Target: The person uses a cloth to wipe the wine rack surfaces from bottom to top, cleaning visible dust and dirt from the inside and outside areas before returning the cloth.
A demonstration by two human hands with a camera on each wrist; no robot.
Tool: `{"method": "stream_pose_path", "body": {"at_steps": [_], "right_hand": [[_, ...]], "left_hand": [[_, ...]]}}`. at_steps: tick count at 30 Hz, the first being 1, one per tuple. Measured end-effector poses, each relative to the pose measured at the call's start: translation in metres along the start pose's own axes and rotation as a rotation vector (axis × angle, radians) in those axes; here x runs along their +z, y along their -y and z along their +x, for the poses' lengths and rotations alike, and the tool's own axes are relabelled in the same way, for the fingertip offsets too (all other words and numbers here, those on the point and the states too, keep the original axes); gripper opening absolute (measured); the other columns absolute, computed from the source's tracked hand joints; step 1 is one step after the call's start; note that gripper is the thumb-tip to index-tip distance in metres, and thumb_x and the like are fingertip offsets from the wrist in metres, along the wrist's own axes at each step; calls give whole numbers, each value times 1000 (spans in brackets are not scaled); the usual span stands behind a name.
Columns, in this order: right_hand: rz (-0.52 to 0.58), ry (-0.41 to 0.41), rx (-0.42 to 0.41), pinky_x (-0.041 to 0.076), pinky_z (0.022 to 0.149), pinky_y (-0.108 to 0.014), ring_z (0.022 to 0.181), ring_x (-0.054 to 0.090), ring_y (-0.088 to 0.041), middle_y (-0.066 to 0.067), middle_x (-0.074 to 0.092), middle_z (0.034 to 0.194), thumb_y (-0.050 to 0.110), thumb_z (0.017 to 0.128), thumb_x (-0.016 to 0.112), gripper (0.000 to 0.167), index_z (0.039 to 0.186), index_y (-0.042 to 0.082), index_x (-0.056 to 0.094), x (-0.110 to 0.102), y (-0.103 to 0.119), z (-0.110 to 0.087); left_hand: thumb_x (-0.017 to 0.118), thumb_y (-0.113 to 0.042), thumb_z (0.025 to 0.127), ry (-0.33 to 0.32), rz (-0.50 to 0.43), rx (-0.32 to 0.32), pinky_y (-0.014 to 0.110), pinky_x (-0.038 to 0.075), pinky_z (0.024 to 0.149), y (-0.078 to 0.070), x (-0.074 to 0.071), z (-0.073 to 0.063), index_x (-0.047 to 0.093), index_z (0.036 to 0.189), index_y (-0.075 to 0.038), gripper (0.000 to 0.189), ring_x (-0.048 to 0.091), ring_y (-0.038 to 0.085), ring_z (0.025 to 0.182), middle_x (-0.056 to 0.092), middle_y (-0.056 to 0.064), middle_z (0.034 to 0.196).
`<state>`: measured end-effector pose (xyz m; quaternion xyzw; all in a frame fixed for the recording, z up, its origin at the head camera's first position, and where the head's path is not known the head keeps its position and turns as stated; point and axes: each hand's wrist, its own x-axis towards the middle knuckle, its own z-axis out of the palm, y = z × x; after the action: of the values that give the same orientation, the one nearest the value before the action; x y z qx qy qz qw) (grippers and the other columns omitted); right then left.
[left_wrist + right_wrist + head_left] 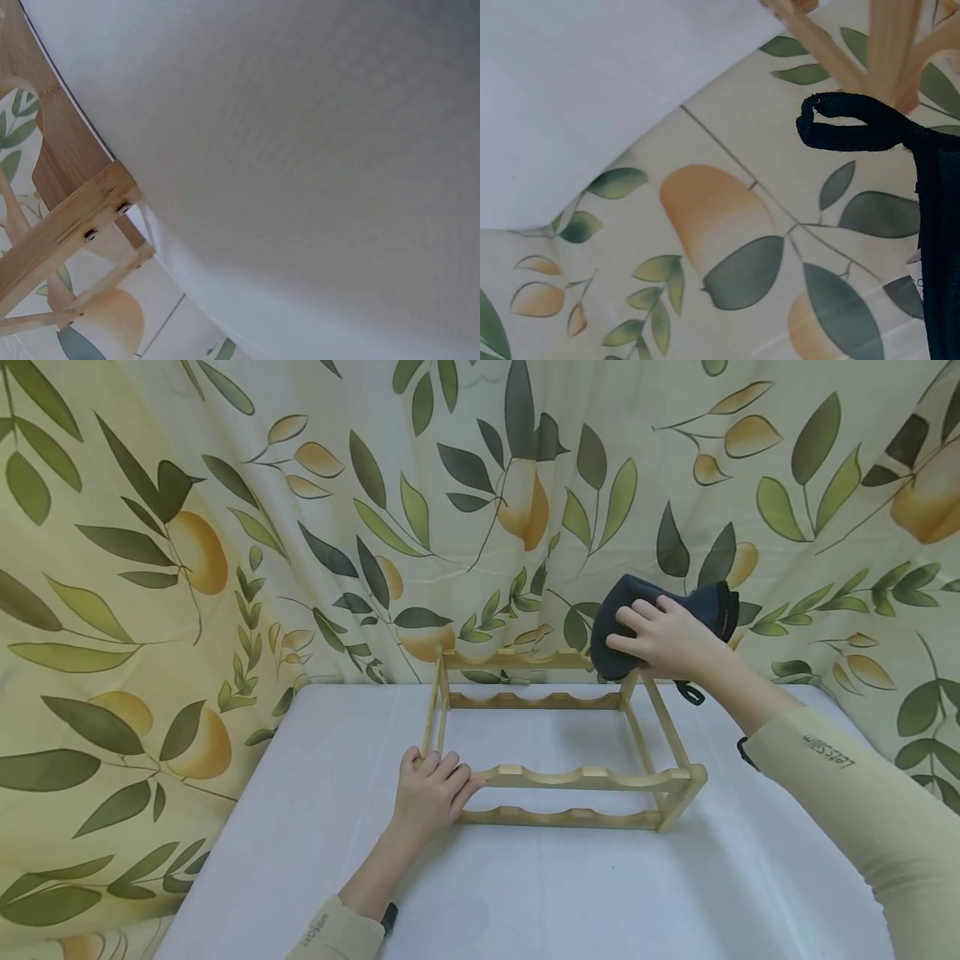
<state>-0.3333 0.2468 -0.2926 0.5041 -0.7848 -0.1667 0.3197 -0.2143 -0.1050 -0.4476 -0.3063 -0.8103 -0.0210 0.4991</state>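
Note:
A two-tier wooden wine rack [581,778] with scalloped rails stands on the white-covered table. My left hand [431,789] grips its front left corner, fingers over the top. At the back right corner my right hand [663,639] holds a dark navy oven mitt [626,593], fingers curled over it against the top of the rack. The mitt's rounded end points left; its black-trimmed cuff is to the right. Its hanging loop [847,124] shows in the right wrist view. Part of the rack's side bar [67,232] with screws appears in the left wrist view. Neither wrist view shows a hand.
The white cloth [525,893] covers the table around the rack. A curtain [337,527] printed with leaves and fruit hangs close behind the table and along the left side.

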Motion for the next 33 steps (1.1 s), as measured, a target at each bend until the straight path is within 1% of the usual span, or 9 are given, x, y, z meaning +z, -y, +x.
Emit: {"method": "stream_pose_path", "body": {"at_steps": [7, 12, 15, 21, 26, 33], "right_hand": [[-10, -1, 24, 43, 59, -43, 82, 48, -32, -17, 51, 96, 23, 44, 89, 63, 98, 13, 59, -1, 4, -23], [8, -15, 65, 41, 58, -43, 81, 47, -33, -17, 50, 95, 18, 44, 87, 61, 98, 13, 57, 0, 7, -40], [12, 2, 108, 42, 59, -44, 81, 47, -33, -17, 49, 95, 16, 45, 86, 61, 97, 13, 56, 0, 8, -51], [19, 96, 229, 44, 66, -49, 87, 47, -35, -18, 49, 98, 15, 48, 85, 57, 96, 14, 55, -5, 16, -74], [10, 96, 308, 43, 63, -48, 85, 46, -36, -19, 47, 97, 14, 47, 84, 56, 96, 13, 56, -5, 23, -93], [26, 109, 365, 44, 62, -49, 84, 46, -37, -20, 47, 96, 15, 44, 84, 58, 96, 11, 58, -1, 40, -117]], "left_hand": [[34, -46, 96, 4, 0, 0, 41, 36, 72, 0, -1, 0, 53, 68, -18, 44, 44, 16, 63, 49, -4, 71], [33, -46, 96, 8, 0, -4, 42, 36, 72, 0, -1, 0, 53, 68, -18, 44, 45, 16, 63, 49, -4, 71], [34, -45, 96, 9, -4, -5, 42, 36, 72, 0, -1, 0, 53, 68, -18, 44, 44, 16, 63, 49, -4, 71], [34, -45, 96, 15, -3, 0, 42, 35, 72, 1, 0, 0, 53, 69, -18, 44, 44, 16, 64, 50, -4, 72], [34, -45, 96, 16, -7, -1, 42, 35, 72, 0, 0, 0, 54, 69, -18, 44, 45, 16, 65, 50, -4, 72], [34, -45, 96, 8, -9, -5, 42, 35, 72, 1, 0, 0, 53, 68, -18, 44, 45, 16, 64, 50, -4, 71]]}}
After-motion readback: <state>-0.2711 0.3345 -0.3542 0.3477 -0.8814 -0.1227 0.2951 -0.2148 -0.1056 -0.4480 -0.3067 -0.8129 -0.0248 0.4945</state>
